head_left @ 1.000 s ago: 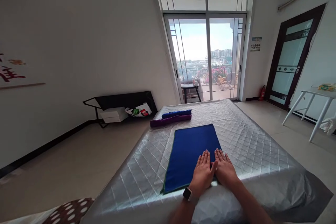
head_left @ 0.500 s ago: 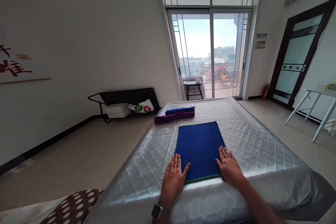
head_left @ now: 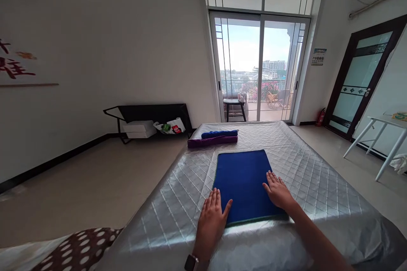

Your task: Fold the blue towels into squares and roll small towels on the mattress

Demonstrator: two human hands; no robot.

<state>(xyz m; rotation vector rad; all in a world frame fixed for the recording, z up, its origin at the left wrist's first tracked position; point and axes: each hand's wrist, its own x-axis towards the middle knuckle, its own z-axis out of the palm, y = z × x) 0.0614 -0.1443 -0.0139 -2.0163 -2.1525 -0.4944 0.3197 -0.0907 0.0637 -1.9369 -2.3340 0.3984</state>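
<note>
A blue cloth (head_left: 244, 184) with a green edge lies flat on a bed-like surface under a silver quilted cover (head_left: 171, 203). My left hand (head_left: 212, 216) rests flat over the cloth's left edge near the front corner, fingers stretched and thumb out, a watch on the wrist. On the opposite side my right hand (head_left: 278, 191) lies flat across the right edge, fingers extended. Neither hand grips anything. Farther back, a rolled or folded blue cloth (head_left: 219, 134) sits just behind a purple one (head_left: 212, 142).
Past the cover's far edge are sliding glass doors (head_left: 261, 67). A black frame (head_left: 149, 113) with white boxes (head_left: 138, 129) stands by the left wall. On the right are a white table (head_left: 386, 122) and a fire extinguisher (head_left: 320, 117). Brown dotted fabric (head_left: 79, 247) lies front left.
My right hand has slid slightly up along the cloth's right edge, leaving the near right corner more exposed. My left hand stays at the left edge. The view has tilted a little.
</note>
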